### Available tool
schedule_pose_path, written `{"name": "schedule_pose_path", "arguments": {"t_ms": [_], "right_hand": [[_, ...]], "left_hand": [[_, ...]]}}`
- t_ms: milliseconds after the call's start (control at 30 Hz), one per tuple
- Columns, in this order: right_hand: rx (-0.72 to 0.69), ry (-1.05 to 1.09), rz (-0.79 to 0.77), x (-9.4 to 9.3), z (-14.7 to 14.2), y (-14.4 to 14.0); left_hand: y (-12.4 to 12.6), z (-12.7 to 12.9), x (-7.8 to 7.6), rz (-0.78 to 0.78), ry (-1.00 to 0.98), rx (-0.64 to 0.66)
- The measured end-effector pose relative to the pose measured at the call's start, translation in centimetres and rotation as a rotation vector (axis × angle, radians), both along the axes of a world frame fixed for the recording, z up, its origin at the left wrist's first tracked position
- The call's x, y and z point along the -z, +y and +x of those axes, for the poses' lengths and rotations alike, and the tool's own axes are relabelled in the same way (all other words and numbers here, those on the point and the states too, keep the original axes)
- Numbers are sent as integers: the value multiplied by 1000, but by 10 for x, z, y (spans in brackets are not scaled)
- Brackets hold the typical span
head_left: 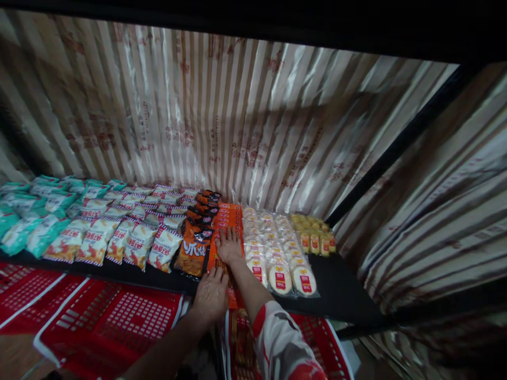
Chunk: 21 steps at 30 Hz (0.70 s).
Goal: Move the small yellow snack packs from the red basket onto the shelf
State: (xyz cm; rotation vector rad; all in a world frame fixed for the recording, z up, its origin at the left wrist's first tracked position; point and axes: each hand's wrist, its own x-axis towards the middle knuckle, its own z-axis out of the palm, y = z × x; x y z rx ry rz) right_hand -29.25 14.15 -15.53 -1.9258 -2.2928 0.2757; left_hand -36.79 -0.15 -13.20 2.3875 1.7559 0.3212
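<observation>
Far left of frame: teal snack bags point(24, 221) lying in rows on a black shelf point(340, 290). Just right of those, white bags with red-and-blue striped edges point(119, 232), overlapped like shingles; red print on the fronts, too blurred to read. Next right, toward centre, dark orange bags point(195, 248) in one column, large white characters on the nearest, not legible with certainty. Touching that column on its right, flat orange packs point(227, 219) in a row running to the back of the shelf; small print unreadable. Right of centre, clear packs of round pale cakes point(273, 253) with red-and-yellow labels, writing too small to make out. Further right, small yellow packets point(315, 235) with red labels, near the back. Behind everything, glossy striped sheeting point(237, 116) with faint reddish print, unreadable.

Below the shelf, lower left, red plastic baskets point(99, 322).

Lower centre: left hand point(212, 295), bare forearm rising from the bottom edge, palm down, fingers spread flat on the near end of the orange packs at the shelf's front edge. Just above and right: right hand point(228, 245), arm in a red-and-white patterned sleeve point(283, 343), stretched forward, palm down, fingers splayed flat on the orange packs, pressing rather than gripping.
</observation>
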Motion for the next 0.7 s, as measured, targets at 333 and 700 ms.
{"name": "schedule_pose_path", "arguments": {"t_ms": [333, 700], "right_hand": [[32, 17, 26, -8, -2, -4], [50, -21, 47, -6, -4, 25]], "left_hand": [[26, 10, 51, 327, -118, -141], [32, 8, 66, 457, -6, -103]]}}
